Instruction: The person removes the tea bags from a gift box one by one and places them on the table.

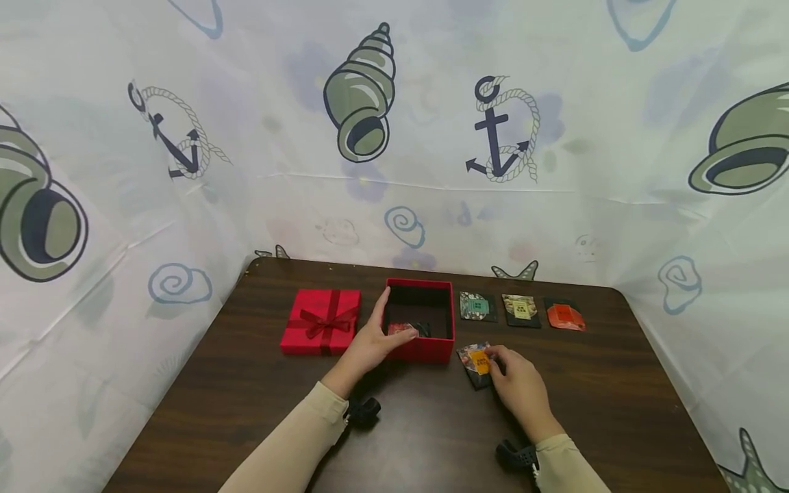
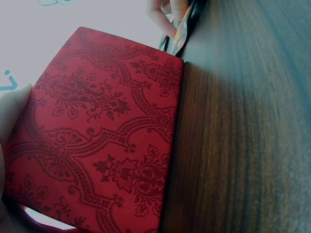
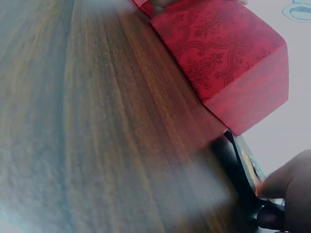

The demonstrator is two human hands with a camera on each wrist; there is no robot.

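Observation:
My left hand holds the open red gift box at its near left corner, thumb over the front rim and fingers along the left side. Inside the box, a red-labelled packet lies near the front wall, partly hidden by the thumb. To the right of the box, my right hand pinches a small dark packet with an orange label by its right edge. In the left wrist view that packet is tilted beside the box, whose patterned red front fills the view.
A red lid with a ribbon bow lies left of the box. Along the back right sit a green-labelled packet, a yellow-labelled packet and a red-labelled packet. The dark wooden table meets a printed cloth backdrop.

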